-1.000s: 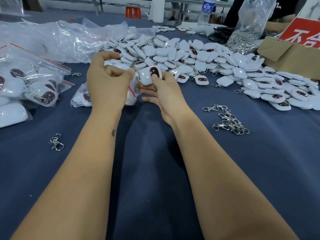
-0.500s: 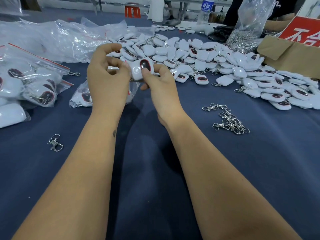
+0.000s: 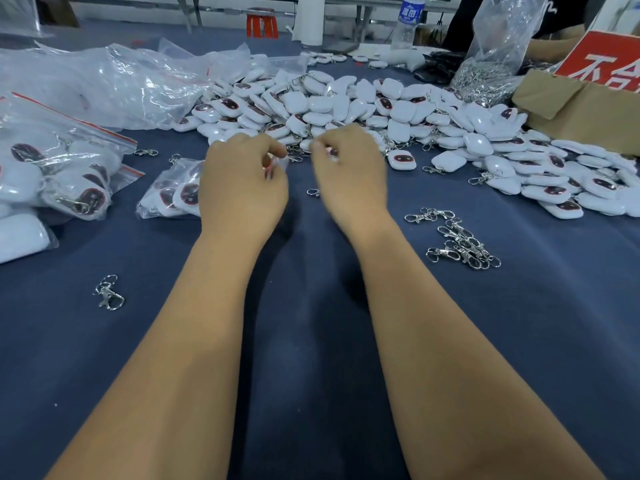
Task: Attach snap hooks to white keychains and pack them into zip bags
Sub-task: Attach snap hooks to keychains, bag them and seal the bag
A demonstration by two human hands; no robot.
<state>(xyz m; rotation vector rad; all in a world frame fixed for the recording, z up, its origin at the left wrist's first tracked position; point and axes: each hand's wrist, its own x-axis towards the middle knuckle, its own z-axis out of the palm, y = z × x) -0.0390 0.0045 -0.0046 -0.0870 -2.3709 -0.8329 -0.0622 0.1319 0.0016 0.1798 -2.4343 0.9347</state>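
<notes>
Hovering just above the blue-covered bench (image 3: pixel 311 341), both hands sit side by side near the middle, right at the near edge of the big heap of white keychains (image 3: pixel 381 109). Left hand (image 3: pixel 242 188) has its fingers curled in, and it looks like it's pinching the mouth of a small zip bag (image 3: pixel 173 195) that already has a couple of keychains in it, though motion blur makes that hard to be sure of. Right hand (image 3: pixel 349 174) is curled too, thumb and forefinger pinched together; whether there's anything in there, can't tell, too smeared. A small snap hook (image 3: pixel 313 192) lies on the cloth between the two hands. More loose snap hooks (image 3: pixel 457 240) are clumped toward the right side of the bench, and one stray hook (image 3: pixel 109 292) lies toward the left. Filled zip bags (image 3: pixel 59 174) are stacked at the left edge, with crumpled clear plastic (image 3: pixel 104 81) behind them. Cardboard box (image 3: pixel 581 105) sits at the far right corner.
</notes>
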